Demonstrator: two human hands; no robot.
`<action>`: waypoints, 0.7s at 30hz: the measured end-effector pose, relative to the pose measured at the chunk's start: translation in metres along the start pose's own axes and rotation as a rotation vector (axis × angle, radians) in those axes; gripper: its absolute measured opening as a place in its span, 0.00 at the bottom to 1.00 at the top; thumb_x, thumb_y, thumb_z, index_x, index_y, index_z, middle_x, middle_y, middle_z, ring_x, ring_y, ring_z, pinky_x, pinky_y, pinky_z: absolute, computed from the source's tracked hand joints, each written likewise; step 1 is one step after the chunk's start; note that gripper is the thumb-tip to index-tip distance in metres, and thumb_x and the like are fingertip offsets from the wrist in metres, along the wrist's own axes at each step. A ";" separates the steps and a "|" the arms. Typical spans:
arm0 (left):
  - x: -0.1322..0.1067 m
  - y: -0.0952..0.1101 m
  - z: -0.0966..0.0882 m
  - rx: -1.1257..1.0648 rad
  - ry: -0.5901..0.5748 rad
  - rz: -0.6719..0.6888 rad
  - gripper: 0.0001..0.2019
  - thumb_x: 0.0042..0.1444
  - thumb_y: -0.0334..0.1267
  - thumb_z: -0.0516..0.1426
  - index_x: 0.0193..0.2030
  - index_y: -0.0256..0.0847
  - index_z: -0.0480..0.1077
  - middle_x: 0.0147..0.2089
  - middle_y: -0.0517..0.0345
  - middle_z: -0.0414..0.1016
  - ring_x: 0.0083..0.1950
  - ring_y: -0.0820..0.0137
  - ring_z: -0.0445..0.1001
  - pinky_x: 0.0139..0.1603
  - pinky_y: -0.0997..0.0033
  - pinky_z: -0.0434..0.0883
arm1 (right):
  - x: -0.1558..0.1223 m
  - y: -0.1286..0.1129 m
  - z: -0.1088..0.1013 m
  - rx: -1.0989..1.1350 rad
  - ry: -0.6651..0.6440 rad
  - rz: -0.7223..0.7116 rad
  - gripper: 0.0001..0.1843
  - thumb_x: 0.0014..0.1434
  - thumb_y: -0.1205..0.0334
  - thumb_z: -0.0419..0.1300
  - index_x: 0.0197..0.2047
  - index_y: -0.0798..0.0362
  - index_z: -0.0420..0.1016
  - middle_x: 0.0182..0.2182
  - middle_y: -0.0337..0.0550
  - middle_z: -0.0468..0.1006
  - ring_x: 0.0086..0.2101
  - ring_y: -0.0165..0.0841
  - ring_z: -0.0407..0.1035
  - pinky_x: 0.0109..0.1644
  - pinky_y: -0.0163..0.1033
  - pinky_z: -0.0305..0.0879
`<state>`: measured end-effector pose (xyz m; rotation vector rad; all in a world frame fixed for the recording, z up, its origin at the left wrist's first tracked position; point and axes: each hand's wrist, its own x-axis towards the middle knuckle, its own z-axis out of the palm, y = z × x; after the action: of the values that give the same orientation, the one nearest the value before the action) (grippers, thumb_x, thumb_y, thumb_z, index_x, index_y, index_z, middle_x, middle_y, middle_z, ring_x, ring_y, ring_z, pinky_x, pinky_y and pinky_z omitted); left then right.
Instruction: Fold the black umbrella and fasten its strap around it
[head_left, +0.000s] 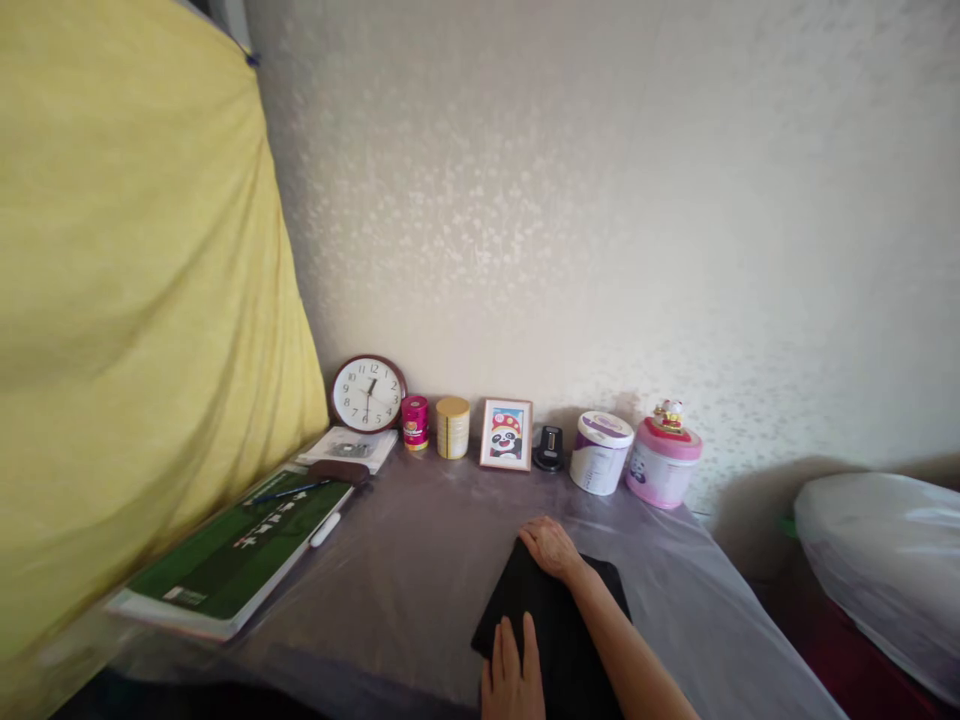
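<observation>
A flat black cloth or pad (544, 615) lies on the plastic-covered table (420, 560) in front of me. My left hand (512, 676) rests flat on its near edge with the fingers stretched out. My right hand (551, 548) reaches across and lies on the far edge of the black piece, fingers curled slightly over that edge. Neither hand lifts it.
Along the wall stand a round clock (368, 393), a red tin (415, 422), a yellow tin (453, 427), a framed panda picture (506, 434), a small black device (549, 448), and white (600, 453) and pink (663, 464) tubs. A green book (232, 555) with a pen lies left. A yellow curtain (127, 330) hangs left.
</observation>
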<state>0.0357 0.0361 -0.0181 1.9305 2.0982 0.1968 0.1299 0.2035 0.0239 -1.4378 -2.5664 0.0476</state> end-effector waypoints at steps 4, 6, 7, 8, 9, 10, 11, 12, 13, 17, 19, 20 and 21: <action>0.000 0.002 -0.006 -0.058 -0.058 -0.025 0.29 0.55 0.21 0.31 0.62 0.46 0.42 0.65 0.49 0.44 0.65 0.65 0.46 0.61 0.59 0.55 | 0.000 0.008 0.002 0.008 0.089 0.120 0.19 0.63 0.62 0.41 0.42 0.53 0.73 0.42 0.46 0.75 0.44 0.35 0.67 0.51 0.38 0.57; -0.001 0.002 -0.009 -0.077 -0.078 -0.018 0.29 0.55 0.21 0.31 0.63 0.45 0.42 0.66 0.48 0.42 0.66 0.65 0.45 0.61 0.59 0.54 | -0.009 0.015 -0.002 0.012 0.148 0.194 0.20 0.63 0.61 0.40 0.47 0.54 0.71 0.46 0.48 0.73 0.47 0.35 0.66 0.53 0.39 0.56; -0.002 0.001 -0.010 -0.086 -0.086 -0.013 0.29 0.55 0.21 0.31 0.63 0.45 0.41 0.66 0.48 0.42 0.66 0.64 0.45 0.61 0.59 0.53 | -0.016 0.020 -0.004 0.011 0.176 0.235 0.21 0.63 0.61 0.40 0.49 0.56 0.69 0.47 0.50 0.72 0.48 0.36 0.65 0.54 0.40 0.56; -0.003 0.001 -0.011 -0.093 -0.091 -0.006 0.30 0.55 0.20 0.32 0.63 0.45 0.41 0.66 0.48 0.41 0.66 0.64 0.44 0.62 0.59 0.53 | -0.026 0.025 -0.006 0.006 0.208 0.276 0.21 0.63 0.60 0.40 0.50 0.58 0.68 0.48 0.52 0.71 0.49 0.38 0.64 0.54 0.41 0.56; -0.004 0.000 -0.012 -0.100 -0.094 0.005 0.30 0.54 0.20 0.32 0.63 0.45 0.41 0.66 0.47 0.41 0.66 0.64 0.44 0.62 0.59 0.53 | -0.037 0.031 -0.008 -0.002 0.232 0.306 0.22 0.62 0.60 0.41 0.50 0.60 0.68 0.48 0.55 0.70 0.50 0.39 0.63 0.55 0.43 0.55; -0.005 -0.001 -0.013 -0.104 -0.095 0.017 0.30 0.54 0.20 0.33 0.63 0.45 0.40 0.66 0.47 0.40 0.66 0.64 0.43 0.62 0.59 0.52 | -0.051 0.037 -0.009 -0.012 0.259 0.335 0.21 0.61 0.61 0.41 0.50 0.61 0.68 0.48 0.56 0.70 0.50 0.41 0.63 0.55 0.44 0.55; -0.006 -0.001 -0.014 -0.105 -0.095 0.031 0.30 0.54 0.20 0.34 0.63 0.45 0.39 0.66 0.47 0.40 0.66 0.64 0.43 0.62 0.58 0.52 | -0.065 0.044 -0.009 -0.034 0.327 0.369 0.21 0.61 0.61 0.41 0.47 0.58 0.70 0.47 0.54 0.71 0.49 0.42 0.64 0.54 0.45 0.56; -0.007 -0.002 -0.016 -0.102 -0.095 0.046 0.30 0.54 0.21 0.36 0.63 0.44 0.38 0.66 0.45 0.40 0.66 0.63 0.43 0.62 0.57 0.52 | -0.081 0.050 -0.008 -0.064 0.365 0.368 0.20 0.60 0.62 0.42 0.45 0.56 0.72 0.46 0.54 0.71 0.48 0.43 0.65 0.53 0.47 0.57; -0.008 -0.002 -0.018 -0.096 -0.095 0.059 0.30 0.54 0.21 0.37 0.64 0.43 0.38 0.66 0.44 0.40 0.66 0.62 0.42 0.61 0.57 0.52 | -0.096 0.055 -0.006 -0.087 0.377 0.345 0.20 0.58 0.63 0.41 0.43 0.55 0.73 0.45 0.55 0.72 0.47 0.45 0.65 0.51 0.50 0.58; -0.014 -0.003 -0.026 -0.094 -0.102 0.096 0.33 0.52 0.24 0.44 0.64 0.41 0.35 0.67 0.41 0.38 0.67 0.59 0.41 0.61 0.56 0.51 | -0.143 0.062 0.005 0.184 0.381 0.506 0.19 0.55 0.61 0.44 0.43 0.53 0.73 0.44 0.54 0.73 0.44 0.44 0.67 0.51 0.48 0.59; -0.017 -0.004 -0.030 -0.100 -0.125 0.129 0.43 0.45 0.25 0.53 0.64 0.39 0.32 0.67 0.39 0.36 0.67 0.57 0.40 0.62 0.56 0.50 | -0.154 0.056 0.007 0.365 0.326 0.658 0.20 0.55 0.52 0.46 0.43 0.52 0.72 0.39 0.51 0.75 0.39 0.41 0.71 0.45 0.44 0.64; -0.018 -0.005 -0.031 -0.097 -0.144 0.141 0.48 0.39 0.25 0.56 0.64 0.38 0.30 0.67 0.38 0.34 0.67 0.55 0.39 0.62 0.55 0.49 | -0.158 0.051 0.007 0.421 0.304 0.703 0.22 0.55 0.48 0.46 0.43 0.52 0.72 0.37 0.50 0.76 0.37 0.40 0.71 0.43 0.42 0.66; -0.019 -0.006 -0.032 -0.093 -0.158 0.149 0.52 0.35 0.24 0.57 0.64 0.38 0.29 0.67 0.38 0.32 0.67 0.54 0.38 0.62 0.55 0.49 | -0.160 0.045 0.006 0.460 0.290 0.727 0.25 0.54 0.45 0.45 0.43 0.53 0.71 0.36 0.49 0.77 0.36 0.40 0.72 0.41 0.41 0.67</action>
<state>0.0222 0.0197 0.0125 1.9788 1.8157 0.1626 0.2479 0.0919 -0.0125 -1.9038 -1.5609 0.4592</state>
